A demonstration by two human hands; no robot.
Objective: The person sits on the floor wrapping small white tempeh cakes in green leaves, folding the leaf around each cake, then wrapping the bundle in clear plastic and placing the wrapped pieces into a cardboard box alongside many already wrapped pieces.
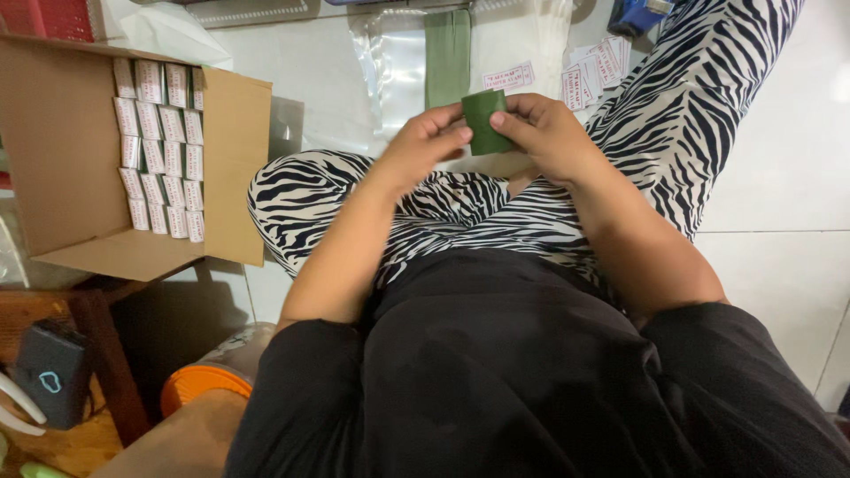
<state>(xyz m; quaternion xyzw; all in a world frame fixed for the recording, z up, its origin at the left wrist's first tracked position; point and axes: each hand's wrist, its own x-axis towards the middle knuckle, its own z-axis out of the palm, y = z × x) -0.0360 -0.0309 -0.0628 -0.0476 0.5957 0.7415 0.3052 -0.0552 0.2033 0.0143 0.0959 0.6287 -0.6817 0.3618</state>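
A small dark green folded packet point(483, 122) is held up over my lap between both hands. My left hand point(423, 146) pinches its left edge with thumb and fingers. My right hand point(549, 133) grips its right side, fingertips on the front face. Beyond the packet, a stack of long green strips point(447, 53) lies on clear plastic point(394, 62) on the white tiled floor. I sit with legs in zebra-striped trousers point(673, 115) stretched around this spot.
An open cardboard box point(71, 150) at left holds rows of small white labelled packets point(159, 146). Loose white paper labels point(589, 75) lie on the floor at top right. An orange lid point(202, 382) and a dark device point(49, 372) on wood sit bottom left.
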